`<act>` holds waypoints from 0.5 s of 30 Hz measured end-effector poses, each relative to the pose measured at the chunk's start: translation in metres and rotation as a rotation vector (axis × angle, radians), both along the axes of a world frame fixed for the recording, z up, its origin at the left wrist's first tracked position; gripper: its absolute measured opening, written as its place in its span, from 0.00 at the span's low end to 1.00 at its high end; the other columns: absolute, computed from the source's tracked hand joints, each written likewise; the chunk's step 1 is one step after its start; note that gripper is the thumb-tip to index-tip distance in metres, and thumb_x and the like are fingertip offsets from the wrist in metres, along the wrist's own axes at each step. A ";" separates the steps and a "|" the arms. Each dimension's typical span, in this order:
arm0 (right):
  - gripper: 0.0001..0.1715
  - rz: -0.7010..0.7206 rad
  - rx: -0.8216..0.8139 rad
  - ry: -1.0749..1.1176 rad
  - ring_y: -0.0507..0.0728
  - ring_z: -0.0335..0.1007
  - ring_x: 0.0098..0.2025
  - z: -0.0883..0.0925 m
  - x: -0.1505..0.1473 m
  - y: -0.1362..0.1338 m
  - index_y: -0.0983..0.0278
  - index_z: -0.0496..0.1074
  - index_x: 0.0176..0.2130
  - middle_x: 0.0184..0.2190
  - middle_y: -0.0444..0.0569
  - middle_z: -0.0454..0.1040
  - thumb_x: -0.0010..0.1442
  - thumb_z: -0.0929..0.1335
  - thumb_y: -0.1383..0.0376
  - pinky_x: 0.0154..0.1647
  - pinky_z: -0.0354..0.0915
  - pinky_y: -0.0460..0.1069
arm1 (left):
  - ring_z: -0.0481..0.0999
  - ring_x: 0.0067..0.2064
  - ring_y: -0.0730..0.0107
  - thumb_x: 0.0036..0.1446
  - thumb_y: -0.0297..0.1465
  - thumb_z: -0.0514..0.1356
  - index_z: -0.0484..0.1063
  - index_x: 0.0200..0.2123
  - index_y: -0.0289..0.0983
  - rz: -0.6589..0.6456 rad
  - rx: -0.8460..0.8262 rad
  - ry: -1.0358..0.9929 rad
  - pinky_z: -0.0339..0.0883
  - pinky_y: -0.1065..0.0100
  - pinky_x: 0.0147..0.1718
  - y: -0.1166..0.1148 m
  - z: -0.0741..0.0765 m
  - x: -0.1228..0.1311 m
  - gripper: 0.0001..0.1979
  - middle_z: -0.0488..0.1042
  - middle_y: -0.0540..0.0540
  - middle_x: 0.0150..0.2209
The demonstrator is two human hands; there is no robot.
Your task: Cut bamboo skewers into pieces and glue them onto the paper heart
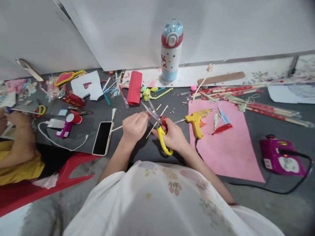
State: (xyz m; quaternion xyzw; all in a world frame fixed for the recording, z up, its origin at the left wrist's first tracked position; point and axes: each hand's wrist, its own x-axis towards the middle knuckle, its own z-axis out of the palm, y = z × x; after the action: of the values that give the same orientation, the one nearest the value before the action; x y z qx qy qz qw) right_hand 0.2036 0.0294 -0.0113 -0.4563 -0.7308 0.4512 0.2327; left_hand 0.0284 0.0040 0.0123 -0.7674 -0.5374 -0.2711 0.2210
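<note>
My left hand is closed around a thin wooden stick, whose ends stick out on both sides of the fist. In my right hand is a pair of scissors with yellow and red handles. The parted blades point up and left, beside the fingers of my left hand and near the stick; whether they touch it I cannot tell. A second wooden stick lies slanted beneath the scissors. Several tiny pale bits are scattered on the grey table just beyond my right hand.
Right of me, a yellow glue gun lies on pink paper, with a purple power box farther right. A bottle stands behind. On the left are a phone, a red can and another person's arm.
</note>
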 end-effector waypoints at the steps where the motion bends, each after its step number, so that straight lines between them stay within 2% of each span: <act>1: 0.19 0.005 0.018 0.004 0.52 0.63 0.26 0.001 0.001 0.000 0.62 0.62 0.37 0.28 0.42 0.68 0.50 0.68 0.54 0.27 0.55 0.46 | 0.76 0.32 0.71 0.57 0.23 0.55 0.73 0.39 0.35 -0.023 0.013 0.002 0.64 0.71 0.31 0.000 0.001 -0.001 0.09 0.78 0.46 0.31; 6: 0.25 0.030 0.086 0.045 0.56 0.66 0.32 0.004 0.004 -0.001 0.64 0.62 0.42 0.34 0.49 0.70 0.50 0.69 0.53 0.32 0.61 0.49 | 0.77 0.35 0.72 0.56 0.22 0.55 0.74 0.39 0.37 -0.070 -0.055 -0.077 0.67 0.73 0.35 0.000 0.011 -0.003 0.11 0.79 0.47 0.33; 12: 0.28 0.056 0.127 0.076 0.61 0.68 0.40 0.005 0.005 -0.001 0.66 0.61 0.44 0.39 0.55 0.70 0.51 0.68 0.50 0.38 0.65 0.54 | 0.75 0.31 0.74 0.55 0.23 0.56 0.72 0.28 0.37 -0.073 -0.141 -0.071 0.63 0.74 0.28 0.000 0.023 -0.004 0.07 0.78 0.49 0.29; 15: 0.28 0.076 0.157 0.082 0.63 0.68 0.43 0.004 0.005 -0.001 0.66 0.60 0.44 0.42 0.58 0.70 0.52 0.68 0.51 0.41 0.65 0.56 | 0.76 0.32 0.74 0.54 0.22 0.55 0.71 0.28 0.37 -0.088 -0.188 -0.082 0.62 0.75 0.28 0.000 0.025 -0.005 0.08 0.77 0.49 0.29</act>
State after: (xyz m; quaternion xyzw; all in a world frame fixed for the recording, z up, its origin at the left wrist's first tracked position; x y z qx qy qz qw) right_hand 0.2086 0.0281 -0.0077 -0.3900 -0.7705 0.4193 0.2801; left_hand 0.0233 0.0037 0.0377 -0.7958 -0.5349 -0.2601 0.1139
